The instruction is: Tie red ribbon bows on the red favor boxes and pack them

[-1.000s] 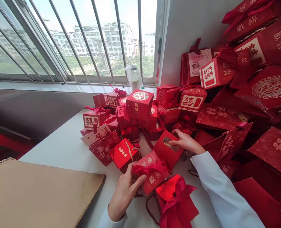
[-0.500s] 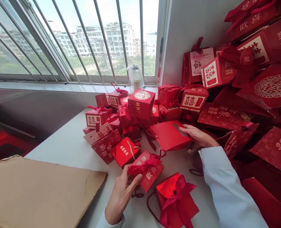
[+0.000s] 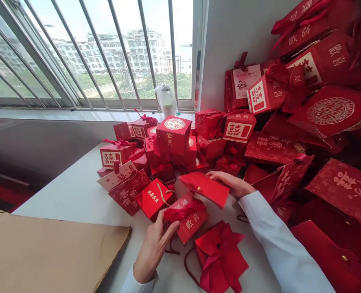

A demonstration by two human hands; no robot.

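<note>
My left hand (image 3: pixel 154 246) is closed around the near-left side of a red gift box (image 3: pixel 193 226) with a ribbon bow and gold characters, low over the white table. In my right hand (image 3: pixel 233 183) is a plain red gift bag (image 3: pixel 209 188) with a small gold stud, held tilted above the table; my fingers are partly hidden behind it. Nearest me lies another red gift box (image 3: pixel 211 256) with a big bow and a dark cord. A bright red box (image 3: pixel 153 198) with a twisted gold cord stands just beyond my left hand.
Many red boxes (image 3: pixel 174 132) are piled at the back, and a taller heap of red gift bags (image 3: pixel 333 108) fills the right side. A cardboard sheet (image 3: pixel 55 252) lies at front left. Beyond are a barred window (image 3: pixel 119 53) and a clear plastic bag (image 3: pixel 166 99) on the sill.
My right hand has moved the red gift bag nearer and turned it, so its stud side now faces me more. My left hand stays on the bowed box. The view has shifted slightly right.
</note>
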